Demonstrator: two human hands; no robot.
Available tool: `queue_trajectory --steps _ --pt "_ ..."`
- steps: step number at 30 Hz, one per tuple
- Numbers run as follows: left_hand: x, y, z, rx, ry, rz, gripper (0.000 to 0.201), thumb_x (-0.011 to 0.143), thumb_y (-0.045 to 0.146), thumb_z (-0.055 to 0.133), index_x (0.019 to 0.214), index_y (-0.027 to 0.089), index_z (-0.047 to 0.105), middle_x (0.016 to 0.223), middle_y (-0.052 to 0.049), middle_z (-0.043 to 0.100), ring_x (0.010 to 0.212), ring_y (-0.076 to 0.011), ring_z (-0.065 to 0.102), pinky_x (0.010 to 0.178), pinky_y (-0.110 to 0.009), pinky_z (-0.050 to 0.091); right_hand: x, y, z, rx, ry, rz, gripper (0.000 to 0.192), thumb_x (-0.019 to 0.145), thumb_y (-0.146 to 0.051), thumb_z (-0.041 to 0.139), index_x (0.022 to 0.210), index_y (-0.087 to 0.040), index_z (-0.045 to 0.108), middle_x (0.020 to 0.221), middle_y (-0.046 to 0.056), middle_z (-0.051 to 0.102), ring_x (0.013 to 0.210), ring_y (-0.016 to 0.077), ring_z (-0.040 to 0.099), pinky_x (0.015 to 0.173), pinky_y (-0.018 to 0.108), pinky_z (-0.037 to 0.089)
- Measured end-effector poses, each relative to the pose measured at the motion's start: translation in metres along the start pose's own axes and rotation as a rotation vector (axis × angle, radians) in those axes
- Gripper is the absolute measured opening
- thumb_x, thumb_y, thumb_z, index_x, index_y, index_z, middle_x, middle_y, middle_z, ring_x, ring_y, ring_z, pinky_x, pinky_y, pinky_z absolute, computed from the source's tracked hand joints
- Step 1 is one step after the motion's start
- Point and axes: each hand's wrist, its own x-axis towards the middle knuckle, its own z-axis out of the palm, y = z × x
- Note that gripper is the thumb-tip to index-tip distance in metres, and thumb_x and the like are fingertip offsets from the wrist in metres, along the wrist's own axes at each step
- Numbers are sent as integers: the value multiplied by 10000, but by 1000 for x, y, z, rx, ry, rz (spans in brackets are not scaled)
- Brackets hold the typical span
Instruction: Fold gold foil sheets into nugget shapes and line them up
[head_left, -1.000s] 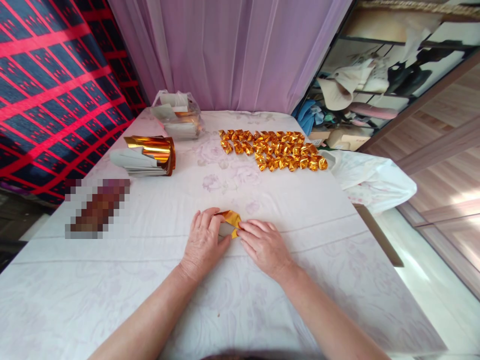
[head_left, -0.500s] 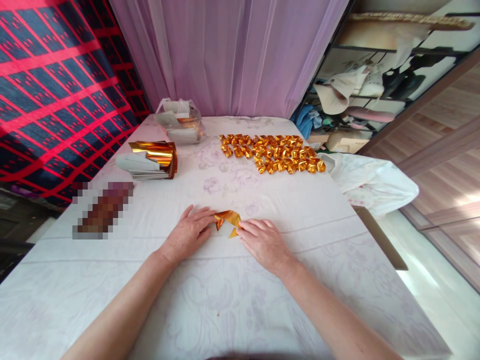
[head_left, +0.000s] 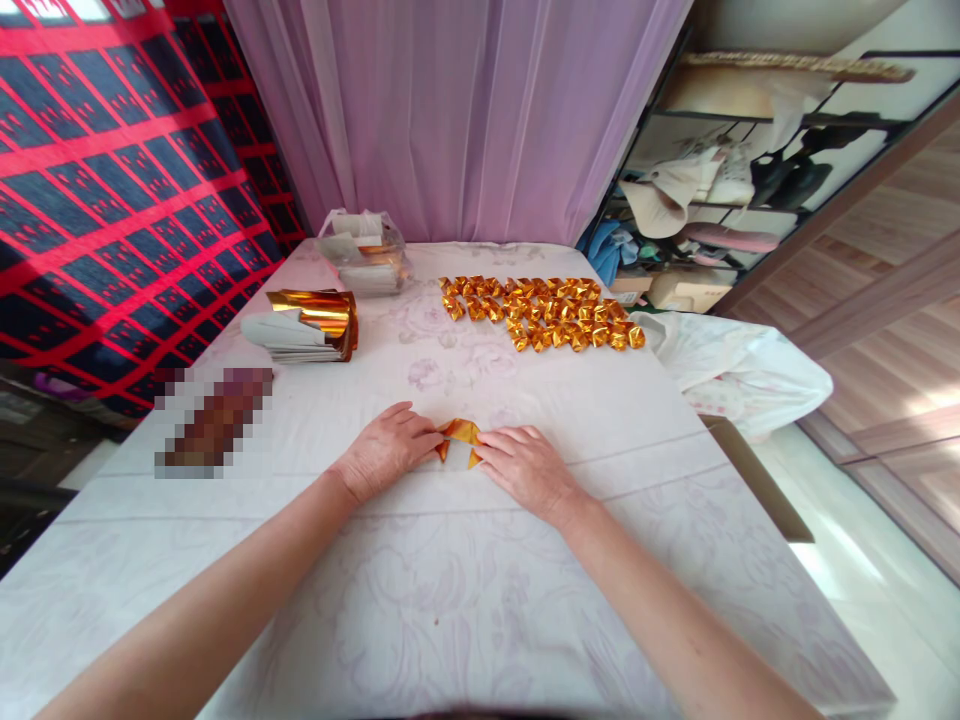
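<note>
- The gold foil paper piece (head_left: pixel 459 441) sits flat on the worktop (head_left: pixel 480 600) near the front middle, half folded, with the white backing showing between the gold flaps.
- The left hand (head_left: pixel 386 450) presses on its left edge with the fingertips together, pinning rather than pinching. The right hand (head_left: pixel 525 465) does the same on the right edge, fingers flat and closed down on the paper. So neither grip really clamps it, both just hold it down against the cloth.
- Biggest risk I see: foil is slick and the white tablecloth (head_left: pixel 225 560) looks soft and a bit wrinkled, so the piece could slide or the crease could land crooked if one hand pushes harder than the other.
- Foil also keeps every mark, so a wrong crease probably stays visible, and a hard drag of a fingertip could tear the thin layer.
- Further back lies the batch of finished gold folded pieces (head_left: pixel 540 310), in loose rows. They look light, so a sleeve, an elbow or a draught from the curtain (head_left: pixel 465 110) might scatter them.
- On the left, the stack of unfolded foil sheets (head_left: pixel 304 325) curls up at the top, and it could spring open or slip off toward the edge.
- The clear bag (head_left: pixel 365 253) behind it holds more sheets, well apart from the hands.
</note>
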Motion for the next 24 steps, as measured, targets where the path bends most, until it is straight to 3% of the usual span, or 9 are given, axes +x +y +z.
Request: queue_trajectory --steps 6,12,17,24 --pt "0 0 7 182 70 94 187 952 185 535 1046 250 683 1031 -26 721 867 -152 664 1047 -417 418 3 6 2 -30 15 -56 99 913 -230 657 1006 -216 689 1058 26 723 946 168 623 799 323 401" --pt "1 -4 18 154 204 188 155 953 163 542 1017 216 673 1104 -27 721 947 -160 670 1006 -373 454 2 7 3 -31 19 -78 88 941 -243 614 988 -228 687 1017 28 721 934 166 612 786 318 388" --pt "5 -1 16 130 210 160 183 976 175 484 932 188 661 991 -29 737 842 -150 672 889 -322 503 1 8 4 -10 31 -80 110 941 -251 608 1016 -213 679 1063 39 716 973 181 612 806 331 398" --pt "2 9 13 74 245 62 178 968 210 488 975 194 664 943 -28 741 821 -152 668 911 -354 481 -1 5 6 35 32 2 171 973 -199 529 1040 -208 686 1070 47 726 960 176 630 808 334 423"
